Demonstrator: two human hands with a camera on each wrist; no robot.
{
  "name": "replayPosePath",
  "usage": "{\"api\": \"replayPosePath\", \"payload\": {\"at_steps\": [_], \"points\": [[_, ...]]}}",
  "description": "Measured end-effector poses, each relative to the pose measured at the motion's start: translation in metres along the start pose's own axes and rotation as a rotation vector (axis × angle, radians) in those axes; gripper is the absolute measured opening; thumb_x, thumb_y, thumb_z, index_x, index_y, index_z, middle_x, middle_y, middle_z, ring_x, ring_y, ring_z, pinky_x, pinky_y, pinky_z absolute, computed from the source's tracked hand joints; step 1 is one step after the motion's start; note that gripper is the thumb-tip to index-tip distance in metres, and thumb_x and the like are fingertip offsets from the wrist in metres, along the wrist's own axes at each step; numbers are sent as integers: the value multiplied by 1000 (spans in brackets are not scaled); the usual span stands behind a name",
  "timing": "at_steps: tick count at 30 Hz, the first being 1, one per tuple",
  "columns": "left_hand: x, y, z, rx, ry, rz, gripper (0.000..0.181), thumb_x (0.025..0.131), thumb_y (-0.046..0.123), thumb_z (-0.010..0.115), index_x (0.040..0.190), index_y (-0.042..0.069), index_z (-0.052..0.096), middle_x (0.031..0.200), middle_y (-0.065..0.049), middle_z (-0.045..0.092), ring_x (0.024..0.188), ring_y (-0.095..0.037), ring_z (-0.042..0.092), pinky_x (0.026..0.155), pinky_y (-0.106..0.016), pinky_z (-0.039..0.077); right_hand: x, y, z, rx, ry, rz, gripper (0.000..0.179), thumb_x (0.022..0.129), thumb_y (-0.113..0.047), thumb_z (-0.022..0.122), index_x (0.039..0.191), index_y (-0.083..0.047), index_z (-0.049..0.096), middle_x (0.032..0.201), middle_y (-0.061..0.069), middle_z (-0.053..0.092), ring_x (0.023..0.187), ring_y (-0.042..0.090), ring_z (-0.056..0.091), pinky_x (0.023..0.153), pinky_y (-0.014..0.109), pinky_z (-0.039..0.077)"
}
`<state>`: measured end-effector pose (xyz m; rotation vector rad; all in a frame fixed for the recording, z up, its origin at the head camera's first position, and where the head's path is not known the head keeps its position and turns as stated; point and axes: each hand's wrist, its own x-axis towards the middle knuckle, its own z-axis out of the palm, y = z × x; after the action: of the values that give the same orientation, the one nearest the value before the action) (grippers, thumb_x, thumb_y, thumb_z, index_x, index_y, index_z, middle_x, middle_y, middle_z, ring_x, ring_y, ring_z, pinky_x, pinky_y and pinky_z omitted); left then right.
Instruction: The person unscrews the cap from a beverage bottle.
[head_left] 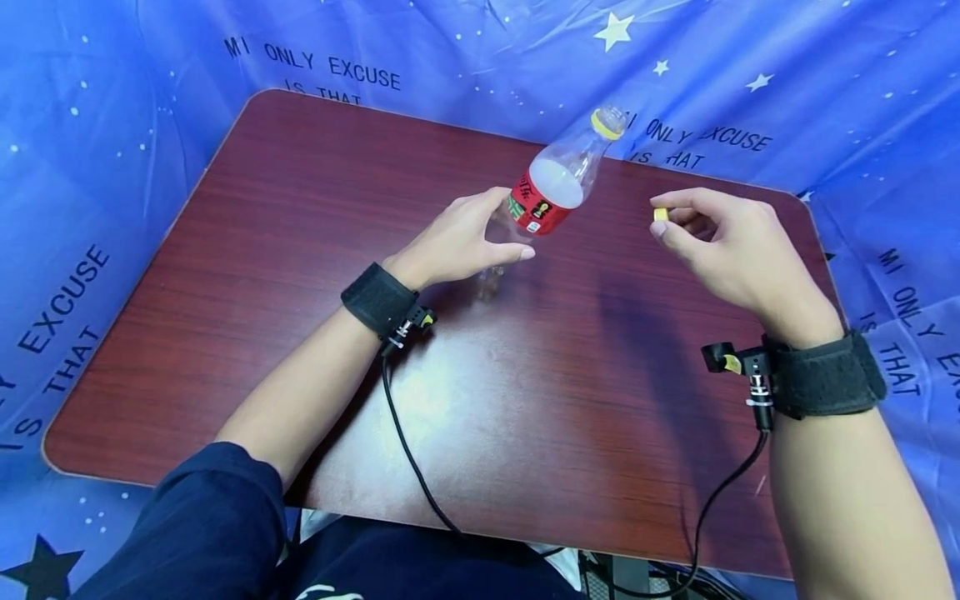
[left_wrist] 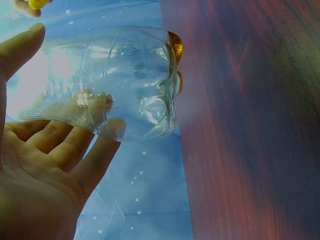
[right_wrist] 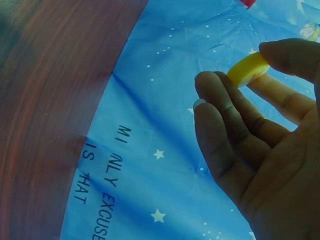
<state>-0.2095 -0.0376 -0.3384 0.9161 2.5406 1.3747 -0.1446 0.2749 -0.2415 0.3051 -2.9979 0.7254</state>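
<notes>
1. Blue backdrop (head_left: 172,108) around the far side and both flanks, creased, printed with stars, small pale dots and black lettering such as "MI ONLY EXCUSE IS THAT".
2. Reddish-brown worktop (head_left: 300,183) with rounded corners and streaky wood grain, bright glare near the front edge, dark shadow under the right arm.
3. Dark blue clothing (head_left: 420,558) at the near edge, with both bare forearms extended over the worktop.
4. Clear plastic bottle (head_left: 543,196) near the middle of the head view, tilted, open mouth toward the far right; red label round the body, yellow ring at the neck, amber tint at the base in the left wrist view. Contact between base and worktop: impossible to tell.
5. Left hand (head_left: 461,237) grasping the bottle, thumb on one side, fingers on the other.
6. Right hand (head_left: 731,250) right of the bottle and apart from it, pinching a cap between thumb and index finger, remaining fingers bent.
7. Black wristband (head_left: 378,298) on the left wrist, matching one on the right, each with small camera and black cable.
8. Yellow cap (head_left: 661,214) in the right fingertips, above the worktop, well apart from the bottle neck.
</notes>
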Motion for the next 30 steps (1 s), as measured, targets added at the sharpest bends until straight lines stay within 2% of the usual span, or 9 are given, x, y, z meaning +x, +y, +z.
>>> {"api": "replayPosePath", "payload": {"at_steps": [4, 9, 12, 16, 22, 30], "points": [[4, 3, 2, -23, -9, 5, 60, 91, 42, 82, 137, 13, 56, 118, 1, 69, 107, -10, 64, 97, -33, 52, -4, 7, 1, 12, 8, 7, 37, 103, -32, 67, 136, -16, 70, 110, 10, 73, 80, -10, 56, 72, 16, 40], [7, 6, 4, -23, -28, -23, 59, 91, 42, 82, 135, 13, 56, 118, 2, 69, 106, -9, 65, 97, -32, 52, -8, 14, 1, 33, 5, 17, 36, 102, -34, 67, 135, -18, 70, 97, -13, 70, 78, -6, 60, 68, 16, 42], [8, 6, 5, -15, -28, -20, 59, 91, 43, 81, 134, 12, 56, 118, 1, 69, 104, -10, 65, 96, -32, 52, -10, 17, 3, 60, -12, 28, 35, 103, -35, 67, 134, -19, 70, 92, -18, 69, 79, -4, 62, 66, 17, 43], [8, 4, 7, -5, -23, -14, 61, 91, 43, 81, 135, 11, 55, 119, 0, 68, 106, -10, 64, 97, -32, 52, -13, 20, 7, 87, -43, 53, 35, 103, -36, 66, 134, -20, 70, 93, -10, 72, 83, 1, 65, 65, 19, 44], [7, 1, 9, 5, -17, -20, 64, 92, 42, 80, 138, 9, 52, 123, -2, 67, 110, -12, 63, 98, -33, 51, -13, 25, 14, 96, -83, 74, 36, 104, -38, 65, 134, -20, 69, 94, -6, 73, 84, 2, 65, 66, 19, 47], [7, 0, 11, -6, -14, -14, 66, 92, 41, 80, 140, 8, 49, 128, -3, 66, 117, -13, 63, 102, -34, 51, -11, 34, 23, 45, -132, 88, 39, 103, -40, 64, 134, -17, 69, 109, 8, 74, 88, 5, 64, 71, 19, 45]]}}
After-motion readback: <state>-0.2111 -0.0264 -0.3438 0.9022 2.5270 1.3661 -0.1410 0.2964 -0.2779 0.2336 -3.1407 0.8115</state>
